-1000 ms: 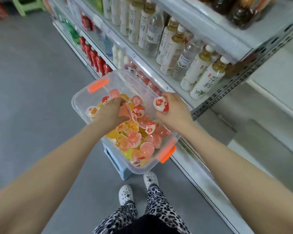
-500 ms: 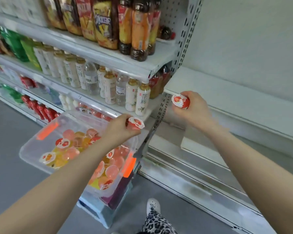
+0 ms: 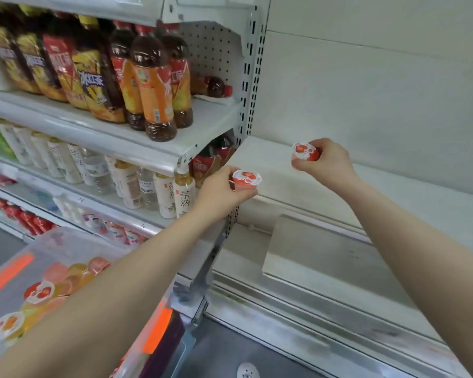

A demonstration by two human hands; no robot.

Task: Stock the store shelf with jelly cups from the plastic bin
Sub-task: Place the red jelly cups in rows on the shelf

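- Our left hand (image 3: 219,192) and right hand (image 3: 325,167) each grip one, left cup (image 3: 246,179) and right cup (image 3: 306,151), at the shelf (image 3: 393,192); none placed yet.
- The bin (image 3: 52,241) holds many more; stocking, we judge, has barely begun.
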